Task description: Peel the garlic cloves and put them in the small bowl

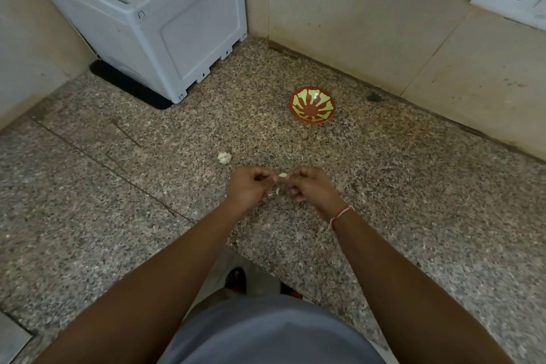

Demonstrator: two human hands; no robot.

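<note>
Pinching a single garlic clove (282, 175) between the fingertips of the left hand (249, 188) and the right hand (312, 186), both with fingers curled in around it, just above the speckled desk (384, 201); tugging at its papery skin, with a pale strip of peel (277, 190) hanging down between the two hands. Judging the task as barely begun: working on what looks like the first clove, not yet bare. Lying just beyond the left hand, apart from it, the remaining garlic bulb (224, 157), with more cloves to separate. Standing well apart toward the back wall, the small bowl (312, 105), red with a yellow-green pattern, showing nothing inside, so awaiting every clove
</note>
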